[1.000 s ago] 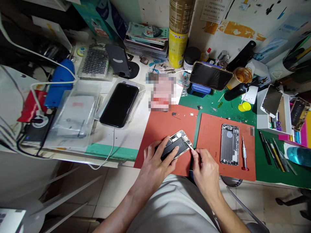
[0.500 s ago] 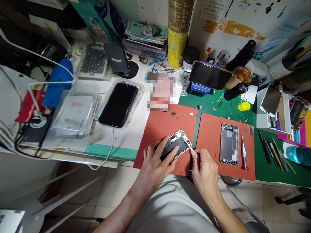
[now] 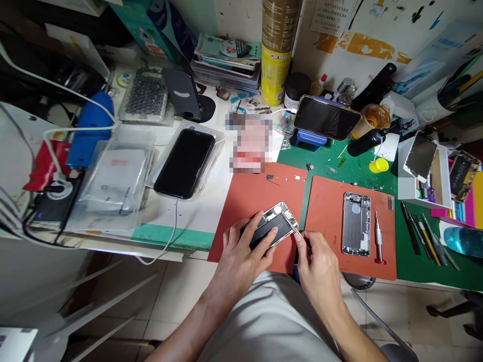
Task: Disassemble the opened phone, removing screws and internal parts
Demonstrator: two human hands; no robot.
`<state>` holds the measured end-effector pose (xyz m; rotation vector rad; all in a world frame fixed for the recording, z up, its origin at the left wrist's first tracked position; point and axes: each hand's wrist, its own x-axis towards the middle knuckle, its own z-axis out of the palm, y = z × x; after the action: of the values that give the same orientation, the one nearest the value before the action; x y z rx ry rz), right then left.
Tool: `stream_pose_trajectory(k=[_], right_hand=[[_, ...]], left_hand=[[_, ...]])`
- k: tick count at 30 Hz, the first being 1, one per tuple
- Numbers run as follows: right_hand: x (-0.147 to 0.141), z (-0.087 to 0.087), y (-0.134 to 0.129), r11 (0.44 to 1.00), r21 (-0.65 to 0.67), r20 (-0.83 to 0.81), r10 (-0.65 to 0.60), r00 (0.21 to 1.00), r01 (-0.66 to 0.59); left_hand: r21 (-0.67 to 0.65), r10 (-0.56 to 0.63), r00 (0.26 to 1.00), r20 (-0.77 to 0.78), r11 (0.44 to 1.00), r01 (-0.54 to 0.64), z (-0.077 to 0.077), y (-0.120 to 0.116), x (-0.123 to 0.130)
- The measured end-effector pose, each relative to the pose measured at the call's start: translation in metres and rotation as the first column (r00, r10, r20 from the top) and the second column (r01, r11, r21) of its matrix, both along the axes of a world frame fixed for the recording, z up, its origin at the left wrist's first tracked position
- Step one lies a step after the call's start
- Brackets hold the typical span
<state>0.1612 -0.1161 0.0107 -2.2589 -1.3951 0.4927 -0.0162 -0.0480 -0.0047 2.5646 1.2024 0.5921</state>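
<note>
An opened smartphone (image 3: 279, 220), its dark battery and circuit parts exposed, lies tilted on the left reddish-brown mat (image 3: 234, 201). My left hand (image 3: 243, 251) grips it, fingers spread across its left part and battery, hiding that end. In my right hand (image 3: 318, 256), thumb and fingers pinch slim metal tweezers (image 3: 296, 230), with the tips at the phone's right end. To the right, a bare phone housing (image 3: 355, 223) rests on the other reddish-brown mat (image 3: 324, 201), beside a silver screwdriver (image 3: 378, 239) with a red end.
A black-screened phone (image 3: 184, 162) lies on a clear case at left, its white cable (image 3: 175, 221) hanging over the table edge. Another phone (image 3: 326, 118) leans on a blue stand behind. Tools (image 3: 422, 231) lie at right near a white box (image 3: 405, 186). A tall spray can (image 3: 277, 65) stands at the back.
The tweezers in my right hand have turned slightly and their tips reach a little further up and left over the phone's end. My left hand has hardly moved.
</note>
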Motion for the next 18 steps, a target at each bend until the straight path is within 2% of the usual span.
stream_pose_trajectory(k=[4, 7, 11, 13, 18], right_hand=[[0.000, 0.005, 0.001, 0.999, -0.043, -0.062, -0.006, 0.998, 0.003], [0.008, 0.012, 0.003, 0.992, -0.127, -0.168, -0.005, 0.986, -0.016], [0.019, 0.019, 0.010, 0.952, -0.277, -0.377, 0.019, 0.926, -0.133], [0.019, 0.021, 0.012, 0.941, -0.297, -0.453, 0.009, 0.891, -0.161], [0.005, 0.019, 0.008, 0.969, -0.248, -0.496, -0.140, 0.857, 0.015]], left_hand=[[0.008, -0.015, 1.000, -0.012, 1.000, 0.015, 0.000, 0.000, -0.001], [0.026, -0.027, 0.999, -0.021, 0.999, 0.027, -0.001, 0.001, -0.001], [0.064, -0.014, 1.000, -0.015, 0.998, 0.015, 0.000, 0.002, 0.001], [0.058, -0.013, 1.000, -0.028, 0.998, 0.015, 0.002, 0.003, 0.002], [0.039, 0.003, 0.999, -0.049, 0.999, -0.001, 0.006, 0.002, 0.006]])
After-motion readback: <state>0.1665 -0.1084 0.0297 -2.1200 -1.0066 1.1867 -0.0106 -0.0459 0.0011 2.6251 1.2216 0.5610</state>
